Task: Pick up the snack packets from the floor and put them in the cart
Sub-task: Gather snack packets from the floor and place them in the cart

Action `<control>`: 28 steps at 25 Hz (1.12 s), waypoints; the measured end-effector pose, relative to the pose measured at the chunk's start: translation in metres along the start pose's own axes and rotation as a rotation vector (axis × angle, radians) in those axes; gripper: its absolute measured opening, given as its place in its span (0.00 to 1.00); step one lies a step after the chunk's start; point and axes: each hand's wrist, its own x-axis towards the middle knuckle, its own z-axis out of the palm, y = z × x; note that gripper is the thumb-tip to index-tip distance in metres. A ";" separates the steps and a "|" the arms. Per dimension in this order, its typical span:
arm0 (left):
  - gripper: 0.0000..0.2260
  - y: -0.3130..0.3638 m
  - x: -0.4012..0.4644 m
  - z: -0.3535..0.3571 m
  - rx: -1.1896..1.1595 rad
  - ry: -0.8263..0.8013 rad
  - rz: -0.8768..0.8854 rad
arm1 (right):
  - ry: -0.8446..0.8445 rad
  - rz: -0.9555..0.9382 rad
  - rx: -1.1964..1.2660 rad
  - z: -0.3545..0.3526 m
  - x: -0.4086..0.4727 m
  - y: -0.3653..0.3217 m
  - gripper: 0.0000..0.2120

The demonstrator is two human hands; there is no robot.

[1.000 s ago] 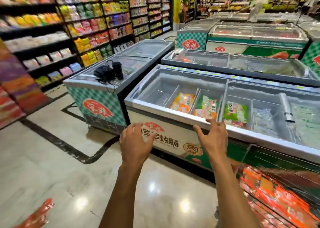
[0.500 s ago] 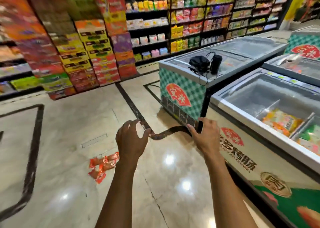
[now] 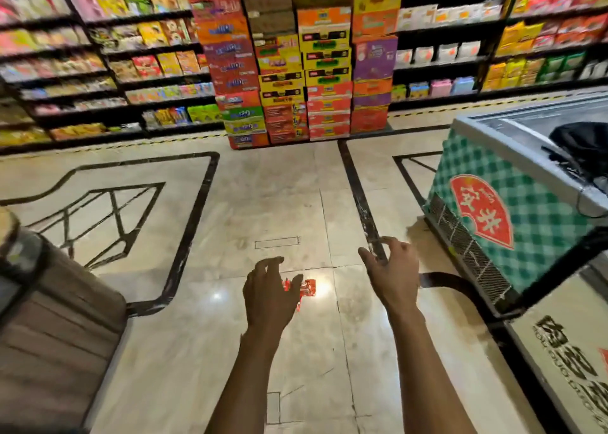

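- Left hand point(image 3: 269, 297) is being held out with fingers loosely spread, nothing gripped.
- Right hand point(image 3: 393, 274) is likewise being held wide, empty.
- Red snack packets point(image 3: 307, 288) are being partly covered on the floor point(image 3: 296, 203), just beyond the left hand.

The floor point(image 3: 263, 203) was glossy polished stone tile, mirroring the lights. The snack packets point(image 3: 307, 288) looked like shiny red foil, perhaps plastic. The freezer point(image 3: 513, 223) had a glass lid.
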 end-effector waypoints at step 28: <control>0.20 -0.309 0.337 0.285 0.020 0.033 -0.644 | -0.506 0.002 -0.224 0.585 0.263 0.074 0.24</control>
